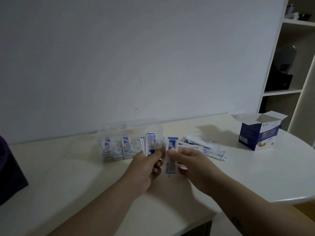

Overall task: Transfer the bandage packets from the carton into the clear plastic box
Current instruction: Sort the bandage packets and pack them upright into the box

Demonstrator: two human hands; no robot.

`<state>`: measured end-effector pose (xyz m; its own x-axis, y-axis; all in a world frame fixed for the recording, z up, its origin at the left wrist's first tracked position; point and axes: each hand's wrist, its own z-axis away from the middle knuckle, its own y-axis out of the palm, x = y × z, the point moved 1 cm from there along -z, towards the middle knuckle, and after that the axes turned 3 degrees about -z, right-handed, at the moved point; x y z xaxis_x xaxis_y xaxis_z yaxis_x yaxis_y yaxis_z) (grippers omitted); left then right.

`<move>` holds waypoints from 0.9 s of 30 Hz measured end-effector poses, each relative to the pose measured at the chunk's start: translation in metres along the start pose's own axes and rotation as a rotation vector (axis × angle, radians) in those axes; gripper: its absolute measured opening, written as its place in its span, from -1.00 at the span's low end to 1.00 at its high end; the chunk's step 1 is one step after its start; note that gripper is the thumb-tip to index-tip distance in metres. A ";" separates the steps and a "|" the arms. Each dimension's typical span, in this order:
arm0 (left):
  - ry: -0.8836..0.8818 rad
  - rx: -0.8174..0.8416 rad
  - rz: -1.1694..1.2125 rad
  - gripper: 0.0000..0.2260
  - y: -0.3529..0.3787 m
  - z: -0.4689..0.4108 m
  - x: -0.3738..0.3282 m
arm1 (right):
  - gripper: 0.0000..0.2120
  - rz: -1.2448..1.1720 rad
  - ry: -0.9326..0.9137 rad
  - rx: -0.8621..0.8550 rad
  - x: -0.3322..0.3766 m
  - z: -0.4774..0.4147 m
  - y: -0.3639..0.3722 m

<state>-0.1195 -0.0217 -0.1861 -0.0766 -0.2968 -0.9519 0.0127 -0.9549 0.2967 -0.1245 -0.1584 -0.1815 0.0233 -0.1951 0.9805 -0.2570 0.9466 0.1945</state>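
Observation:
My left hand (148, 165) grips an upright stack of blue-and-white bandage packets (149, 142) above the table's middle. My right hand (189, 163) pinches a single bandage packet (172, 155) held vertically, just right of the stack. Behind my left hand stands the clear plastic box (129, 128), with several packets standing in rows inside it. A loose pile of packets (202, 146) lies on the table behind my right hand. The blue-and-white carton (259, 135) stands at the right with its top flaps open.
The cream table (76, 176) meets a white rounded tabletop (281, 176) on the right. A dark object (10, 174) sits at the left edge. White shelves (289, 65) holding dark items rise at the far right, and a plain wall is behind.

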 end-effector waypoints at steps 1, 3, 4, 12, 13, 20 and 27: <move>-0.013 0.025 0.003 -0.85 0.002 0.002 0.000 | -0.84 0.005 0.001 0.004 -0.002 0.000 0.004; -0.015 0.081 0.008 -0.62 0.001 0.002 0.000 | -0.79 0.016 -0.014 0.002 -0.005 -0.001 0.011; -0.001 0.109 0.009 -0.55 0.001 0.003 -0.001 | -0.79 0.060 -0.039 -0.020 -0.007 -0.001 0.015; -0.003 0.035 0.064 -0.81 0.004 0.004 -0.002 | -0.92 0.485 -0.271 -0.123 -0.006 -0.001 0.027; 0.001 -0.051 0.064 -0.84 0.002 0.001 -0.002 | -0.92 0.500 -0.287 -0.134 -0.004 0.000 0.024; 0.223 -0.275 0.174 -0.77 -0.013 -0.011 -0.012 | -0.70 1.156 -0.301 0.005 -0.012 -0.002 0.003; 0.087 -0.082 0.204 -0.82 -0.010 -0.007 -0.010 | -0.64 1.370 -0.140 -0.238 0.018 -0.045 -0.056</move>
<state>-0.1114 -0.0096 -0.1796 0.0222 -0.4801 -0.8769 0.1007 -0.8716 0.4797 -0.0661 -0.2037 -0.1740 -0.2090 0.8991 0.3845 0.1722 0.4209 -0.8906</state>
